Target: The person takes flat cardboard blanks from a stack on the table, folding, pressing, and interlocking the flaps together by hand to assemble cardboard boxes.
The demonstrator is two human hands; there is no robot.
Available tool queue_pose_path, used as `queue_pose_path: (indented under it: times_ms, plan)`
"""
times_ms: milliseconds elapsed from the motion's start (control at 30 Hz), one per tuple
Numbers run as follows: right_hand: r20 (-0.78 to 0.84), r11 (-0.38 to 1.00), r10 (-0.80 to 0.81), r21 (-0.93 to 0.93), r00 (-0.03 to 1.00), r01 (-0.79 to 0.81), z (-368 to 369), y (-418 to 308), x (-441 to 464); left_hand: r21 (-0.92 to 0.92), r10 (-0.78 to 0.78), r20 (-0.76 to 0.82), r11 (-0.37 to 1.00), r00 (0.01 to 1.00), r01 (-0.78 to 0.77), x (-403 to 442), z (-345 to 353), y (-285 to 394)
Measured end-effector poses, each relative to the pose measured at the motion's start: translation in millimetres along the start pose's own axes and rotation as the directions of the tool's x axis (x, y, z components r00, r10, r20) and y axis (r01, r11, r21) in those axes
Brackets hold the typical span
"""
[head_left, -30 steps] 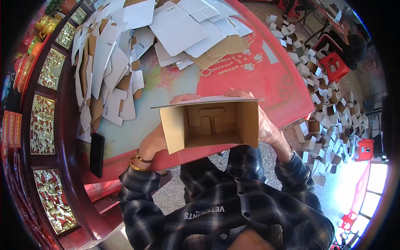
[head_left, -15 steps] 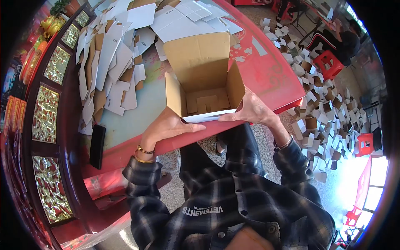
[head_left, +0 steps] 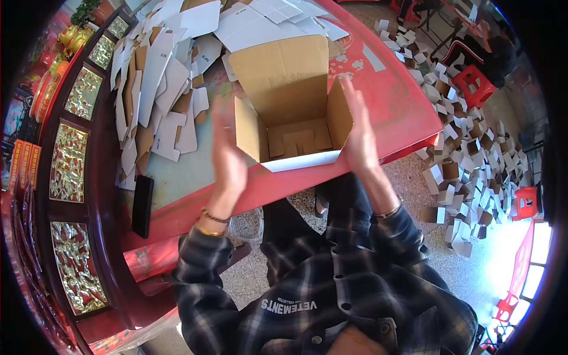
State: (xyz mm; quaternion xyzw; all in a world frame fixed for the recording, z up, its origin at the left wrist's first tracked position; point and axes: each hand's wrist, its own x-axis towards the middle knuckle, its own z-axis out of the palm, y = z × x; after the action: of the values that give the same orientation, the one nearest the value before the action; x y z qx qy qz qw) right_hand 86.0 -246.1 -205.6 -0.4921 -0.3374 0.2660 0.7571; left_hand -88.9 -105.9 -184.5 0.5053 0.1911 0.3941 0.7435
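Note:
A cardboard box [head_left: 284,68], white outside and brown inside, stands at the near edge of the table with its lid flap raised. Its folded bottom flaps show inside. Blurred by motion, my left hand [head_left: 228,157] is upright beside the box's left wall with fingers stretched out, and a small gap seems to separate them. Along the right wall lies my right hand [head_left: 362,139], its fingers straight and flat, touching or nearly touching the cardboard. Neither hand is wrapped round anything.
Flat cardboard blanks [head_left: 163,77] are heaped on the left and far parts of the red table [head_left: 396,112]. A black phone [head_left: 142,206] lies at its left edge. Many folded boxes [head_left: 473,177] cover the floor at right, near a red stool [head_left: 473,86] and a seated person [head_left: 494,56].
Both hands have let go of the box's near lower corners and moved up along its sides, fingers straightened. The box stays in nearly the same place, lid still raised.

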Motion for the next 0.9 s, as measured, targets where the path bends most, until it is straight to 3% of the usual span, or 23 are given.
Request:
queue_pose_path:
  times_ms: [33, 100, 200, 467, 600, 633, 667, 767, 800, 833, 900]
  plan:
    - [0.032, 0.994, -0.022, -0.105, 0.999, 0.025, 9.6, 11.0, -0.3, 0.070, 0.016, -0.090, 0.997, 0.996, -0.010, 3.1, -34.1, -51.8]
    - [0.072, 0.993, -0.023, -0.112, 0.997, 0.031, 25.4, -13.2, -13.6, 0.002, 0.026, -0.264, 1.000, 0.964, -0.027, -14.2, 7.8, -57.7]
    - [0.068, 0.987, 0.036, -0.156, 0.997, -0.025, 25.0, -20.0, -11.5, -0.036, 0.033, -0.125, 0.999, 0.992, -0.038, -19.4, 14.2, -46.0]
    - [-0.039, 0.958, 0.040, -0.283, 0.998, -0.049, 23.7, -16.3, -20.8, -0.008, 0.013, -0.181, 1.000, 0.983, -0.014, -20.6, 3.0, -56.9]
    - [-0.043, 0.994, 0.049, -0.095, 0.998, -0.052, 25.0, -16.2, -12.4, 0.019, 0.077, -0.065, 0.997, 0.995, -0.076, -22.6, -3.9, -60.6]
    - [-0.053, 0.997, 0.031, -0.074, 0.998, -0.035, 24.8, -12.5, -12.1, 0.212, 0.182, -0.024, 0.962, 0.983, -0.173, -19.0, -12.3, -69.4]
    - [-0.072, 0.993, -0.005, -0.115, 0.997, -0.003, 19.7, 0.5, -17.9, 0.397, 0.272, 0.031, 0.880, 0.962, -0.262, -14.6, -26.4, -84.3]
    - [-0.064, 0.915, -0.164, -0.382, 0.984, 0.128, 3.3, 29.8, -23.6, 0.122, 0.133, -0.082, 0.985, 0.988, -0.122, -16.8, -0.7, -64.6]
    - [-0.075, 0.850, -0.198, -0.510, 0.977, 0.133, 4.5, 32.2, -23.4, 0.116, 0.124, -0.095, 0.987, 0.988, -0.113, -16.4, 4.4, -61.9]
    - [-0.088, 0.820, -0.204, -0.560, 0.975, 0.121, 1.1, 35.1, -23.8, 0.241, 0.133, -0.094, 0.965, 0.987, -0.107, -9.6, 4.7, -63.8]
    - [-0.119, 0.807, -0.186, -0.585, 0.975, 0.082, -13.9, 44.2, -23.5, 0.088, 0.067, -0.174, 0.995, 0.982, -0.052, -13.1, 16.9, -52.2]
